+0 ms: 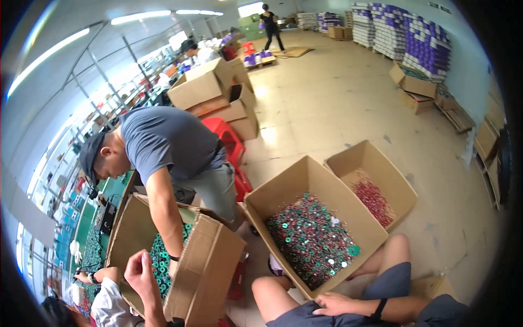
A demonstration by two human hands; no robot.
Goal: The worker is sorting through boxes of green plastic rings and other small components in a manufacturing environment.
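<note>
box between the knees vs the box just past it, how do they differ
Size: the front box looks clearly larger than the back box.
Contents: the front box holds mixed bits, green, red and silvery; the back box shows mostly red bits.
Both are brown cardboard with open tops.

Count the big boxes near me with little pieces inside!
3: the left box, where someone reaches in; the middle box, by your legs; and the back box, holding red pieces. Others may be hidden.
</note>
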